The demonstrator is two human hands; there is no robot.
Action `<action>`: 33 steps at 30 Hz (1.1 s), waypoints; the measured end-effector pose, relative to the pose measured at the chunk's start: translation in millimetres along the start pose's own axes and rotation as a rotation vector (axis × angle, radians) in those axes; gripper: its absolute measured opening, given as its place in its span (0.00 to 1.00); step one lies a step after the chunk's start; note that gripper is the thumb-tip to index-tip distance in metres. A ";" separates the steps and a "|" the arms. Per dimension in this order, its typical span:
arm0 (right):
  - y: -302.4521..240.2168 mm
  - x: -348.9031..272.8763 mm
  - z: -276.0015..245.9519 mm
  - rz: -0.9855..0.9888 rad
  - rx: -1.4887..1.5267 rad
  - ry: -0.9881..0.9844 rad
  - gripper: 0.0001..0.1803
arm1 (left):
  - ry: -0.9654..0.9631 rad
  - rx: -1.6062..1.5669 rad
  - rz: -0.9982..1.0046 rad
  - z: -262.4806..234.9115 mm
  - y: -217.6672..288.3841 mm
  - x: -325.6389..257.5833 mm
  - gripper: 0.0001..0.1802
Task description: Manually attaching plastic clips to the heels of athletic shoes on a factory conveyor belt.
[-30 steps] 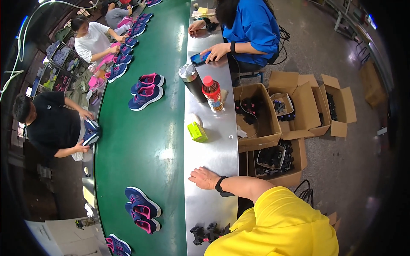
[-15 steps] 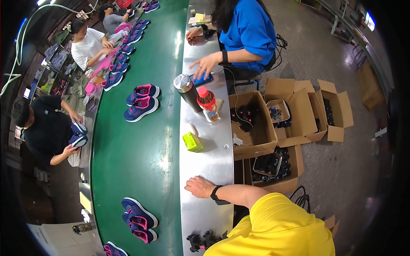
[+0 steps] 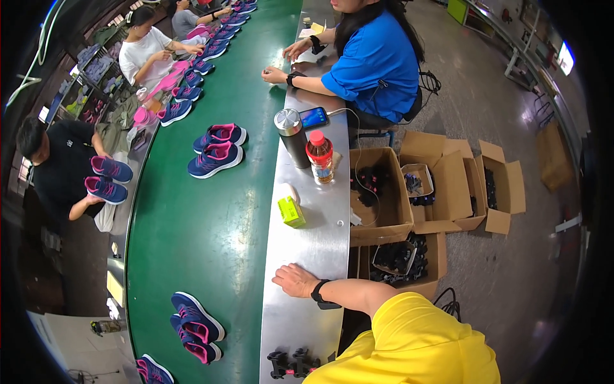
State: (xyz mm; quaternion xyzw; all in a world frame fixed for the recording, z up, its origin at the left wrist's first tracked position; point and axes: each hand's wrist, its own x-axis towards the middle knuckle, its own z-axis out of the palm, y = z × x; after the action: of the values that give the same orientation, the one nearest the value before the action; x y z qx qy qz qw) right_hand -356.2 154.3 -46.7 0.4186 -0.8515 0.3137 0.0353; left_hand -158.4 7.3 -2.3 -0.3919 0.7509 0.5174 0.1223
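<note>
- Steel bench (image 3: 320, 249) beside green conveyor (image 3: 192, 243); nearest pair of navy-pink shoes (image 3: 195, 326) rides the belt, untouched, just left of the bench.
- Left hand (image 3: 295, 280) rests flat on the bench, fingers loosely spread, holding nothing.
- Right hand: hidden; state cannot be told.
- Black clips (image 3: 291, 365) near the bench's lower edge, unhandled.

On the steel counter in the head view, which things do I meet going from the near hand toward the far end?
Hand with dark wristband → green box → red-capped drink bottle → dark flask → phone → co-worker's hands.
</note>
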 end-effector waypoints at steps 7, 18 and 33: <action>-0.6 -0.8 -1.1 0.005 -0.042 -0.049 0.11 | 0.022 -0.063 0.021 17.4 2.2 1.7 0.14; -0.7 4.7 4.4 0.003 -0.099 -0.016 0.10 | 0.011 -0.152 0.090 31.1 -2.4 7.6 0.14; -34.2 3.1 20.1 0.120 -0.442 -0.221 0.11 | 0.374 -0.401 -0.074 -27.1 -134.8 -124.3 0.14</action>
State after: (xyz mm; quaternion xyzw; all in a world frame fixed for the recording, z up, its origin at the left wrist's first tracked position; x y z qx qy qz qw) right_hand -329.0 125.3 -44.5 0.3814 -0.9213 0.0737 0.0140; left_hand 26.3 19.8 -9.1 -0.5241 0.6280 0.5696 -0.0798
